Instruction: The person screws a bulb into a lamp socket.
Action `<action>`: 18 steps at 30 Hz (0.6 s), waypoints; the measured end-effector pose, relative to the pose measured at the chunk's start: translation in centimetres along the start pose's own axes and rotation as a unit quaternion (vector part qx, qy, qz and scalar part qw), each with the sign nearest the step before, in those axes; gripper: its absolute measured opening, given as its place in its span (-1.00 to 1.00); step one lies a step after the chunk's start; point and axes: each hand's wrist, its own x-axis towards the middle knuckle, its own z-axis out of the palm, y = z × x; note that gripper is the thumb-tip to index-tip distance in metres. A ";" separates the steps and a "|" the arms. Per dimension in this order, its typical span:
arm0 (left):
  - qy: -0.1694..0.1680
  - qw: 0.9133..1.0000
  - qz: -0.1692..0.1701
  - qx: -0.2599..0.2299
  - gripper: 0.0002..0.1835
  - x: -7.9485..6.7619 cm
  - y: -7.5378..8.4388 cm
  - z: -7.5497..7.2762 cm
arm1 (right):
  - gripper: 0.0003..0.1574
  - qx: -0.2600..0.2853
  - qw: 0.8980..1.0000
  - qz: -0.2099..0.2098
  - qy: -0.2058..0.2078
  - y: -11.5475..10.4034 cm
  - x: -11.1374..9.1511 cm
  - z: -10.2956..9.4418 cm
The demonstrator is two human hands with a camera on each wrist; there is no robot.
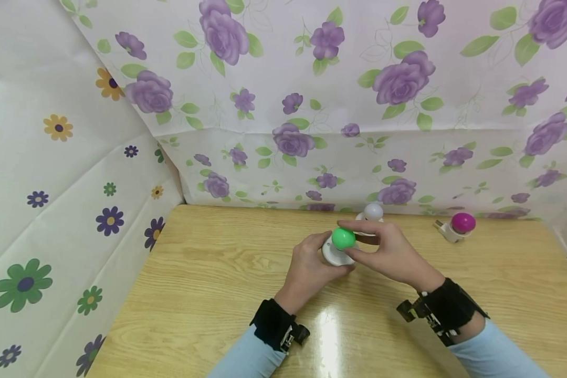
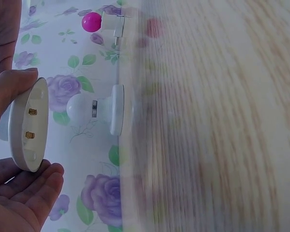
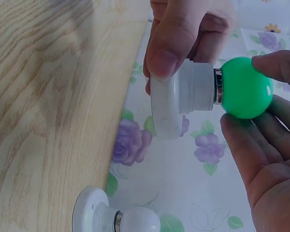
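My left hand (image 1: 311, 266) grips the rim of a round white lamp holder (image 1: 332, 256), held above the table. Two brass terminals show in the hollow underside of the lamp holder (image 2: 38, 125) in the left wrist view. A green light bulb (image 1: 343, 238) sits at the mouth of the holder, pinched between the thumb and fingers of my right hand (image 1: 391, 255). In the right wrist view, a strip of the metal base of the green bulb (image 3: 247, 88) shows between the glass and the socket; how deep it is threaded cannot be told.
Behind my right hand, a white bulb (image 1: 373, 211) stands in another round holder. Farther right on the wooden table (image 1: 208, 294) is a magenta bulb (image 1: 463, 223) in a white plug-in socket (image 1: 451, 232) with prongs. A flowered sheet (image 1: 260, 173) backs the table.
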 end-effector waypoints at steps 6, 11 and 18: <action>0.002 1.000 0.005 -0.006 -0.36 0.0 0.0 0.0 | -0.50 -0.006 0.999 0.001 0.038 -0.3 0.0 0.3; 0.001 1.000 0.005 -0.003 -0.35 0.0 0.0 -0.1 | -0.52 -0.003 0.998 0.007 0.058 -0.5 0.0 0.5; 0.002 1.000 0.004 0.000 -0.32 -0.2 0.0 -0.2 | -0.42 -0.017 0.998 -0.013 0.056 -0.7 0.0 0.5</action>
